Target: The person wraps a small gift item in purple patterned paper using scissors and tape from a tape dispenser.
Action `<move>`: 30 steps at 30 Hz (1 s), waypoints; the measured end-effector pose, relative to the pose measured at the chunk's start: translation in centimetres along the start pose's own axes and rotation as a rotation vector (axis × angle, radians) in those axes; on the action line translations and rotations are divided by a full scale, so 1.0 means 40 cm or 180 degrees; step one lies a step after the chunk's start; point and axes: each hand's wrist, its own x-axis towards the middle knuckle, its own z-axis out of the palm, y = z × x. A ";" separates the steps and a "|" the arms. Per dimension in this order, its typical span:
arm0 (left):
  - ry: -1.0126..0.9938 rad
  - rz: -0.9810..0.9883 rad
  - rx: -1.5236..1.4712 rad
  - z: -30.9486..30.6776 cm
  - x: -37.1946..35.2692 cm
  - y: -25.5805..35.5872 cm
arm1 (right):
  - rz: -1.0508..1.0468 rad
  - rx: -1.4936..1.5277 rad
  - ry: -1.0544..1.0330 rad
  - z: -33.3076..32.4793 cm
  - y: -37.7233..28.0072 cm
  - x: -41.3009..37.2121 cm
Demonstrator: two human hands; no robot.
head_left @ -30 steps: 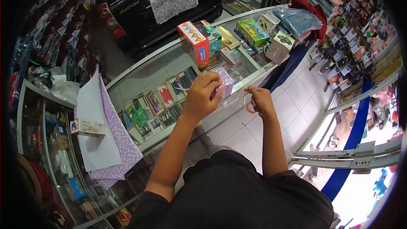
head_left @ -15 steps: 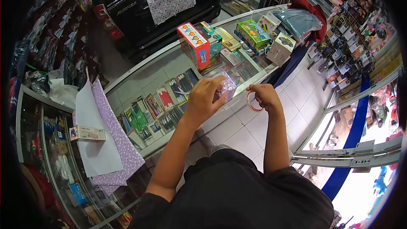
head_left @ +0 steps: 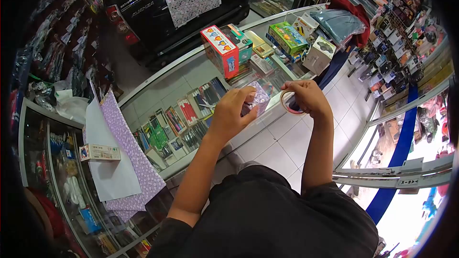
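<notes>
A small box in purple floral paper point(head_left: 258, 96) is gripped by my left hand point(head_left: 233, 111), its fingers over the near side and the thumb below. To the right of it, my right hand point(head_left: 310, 97) holds a roll of tape point(head_left: 286, 102), which hangs from the curled fingers. The two hands are apart, both above the front edge of the glass counter point(head_left: 179, 163). Any strip of tape between them is too fine to make out.
A red box point(head_left: 231, 62) and a green box point(head_left: 289, 37) stand on the counter. At the left, purple floral paper point(head_left: 125, 136) and a white sheet point(head_left: 112, 177) lie under a small carton point(head_left: 101, 152). A black car point(head_left: 158, 14) stands beyond the counter.
My right hand has moved up and to the right with the tape roll. My left hand and the wrapped box have stayed nearly in place, with the box slightly turned.
</notes>
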 end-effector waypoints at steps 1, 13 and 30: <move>0.0009 0.0004 0.0000 0.001 0.001 -0.002 | -0.0008 -0.0006 0.0000 0.006 -0.010 -0.017; -0.0001 -0.0205 -0.0467 -0.002 -0.003 -0.007 | -0.0329 0.0099 -0.0800 0.090 -0.045 -0.098; 0.0045 -0.0203 -0.0375 -0.007 0.003 0.000 | -0.0112 -0.0039 -0.0105 0.171 -0.015 -0.094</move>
